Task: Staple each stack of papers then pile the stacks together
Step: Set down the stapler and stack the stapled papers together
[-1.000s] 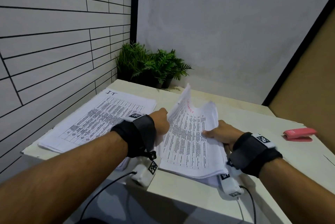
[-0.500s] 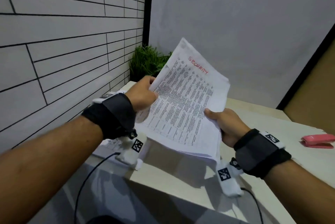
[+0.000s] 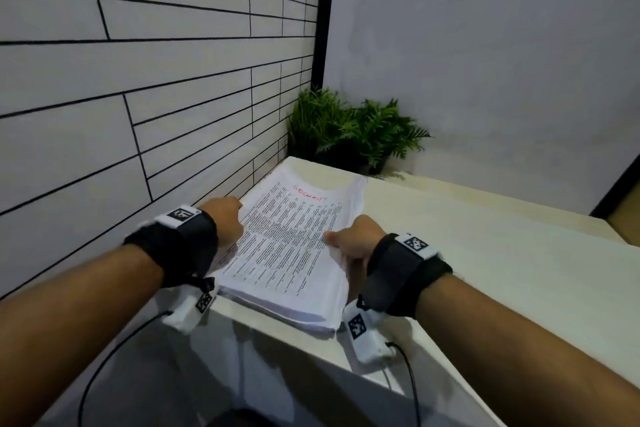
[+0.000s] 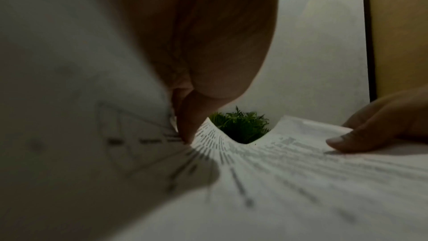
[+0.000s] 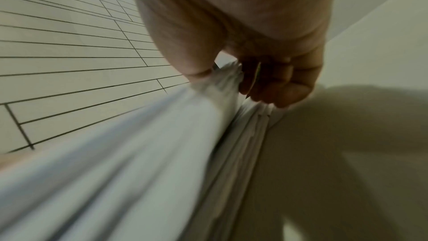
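Note:
A stack of printed sheets (image 3: 287, 243) headed in red handwriting lies on top of another paper pile (image 3: 304, 314) by the tiled wall. My left hand (image 3: 225, 219) pinches the stack's left edge, thumb on top (image 4: 190, 122). My right hand (image 3: 353, 239) grips its right edge. There the thumb lies on the top page (image 4: 342, 140), and the fingers (image 5: 273, 83) curl beneath, between the held stack (image 5: 162, 144) and the lower sheets (image 5: 250, 135). No stapler is in view.
The pale table (image 3: 485, 271) stretches bare to the right. Its front edge (image 3: 277, 333) is close to me. Two potted ferns (image 3: 353, 132) stand in the far corner. The tiled wall (image 3: 138, 97) runs along the table's left side.
Both hands lifted the red-headed stack from the table's middle, carried it left and lowered it onto the pile by the wall. My view swung left, and the pink stapler left the frame.

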### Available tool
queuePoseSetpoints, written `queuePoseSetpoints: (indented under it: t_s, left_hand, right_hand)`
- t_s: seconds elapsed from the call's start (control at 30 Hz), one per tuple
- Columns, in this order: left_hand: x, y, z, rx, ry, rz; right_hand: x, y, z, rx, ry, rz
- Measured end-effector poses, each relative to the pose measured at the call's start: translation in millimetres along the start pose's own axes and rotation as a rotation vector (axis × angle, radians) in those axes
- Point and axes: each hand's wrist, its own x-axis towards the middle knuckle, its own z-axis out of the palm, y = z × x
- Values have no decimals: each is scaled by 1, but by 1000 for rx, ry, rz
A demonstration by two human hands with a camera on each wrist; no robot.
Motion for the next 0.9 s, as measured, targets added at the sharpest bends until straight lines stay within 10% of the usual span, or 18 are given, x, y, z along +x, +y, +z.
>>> queuePoseSetpoints:
  t_s: [0.6, 0.9]
  left_hand:
    - [10, -13, 1, -216, -131, -91]
    - [-1, 6, -11, -363, 21, -1]
  right_hand:
    - [2, -2, -5, 53, -76, 101]
    - [1, -18, -1, 120, 24, -66]
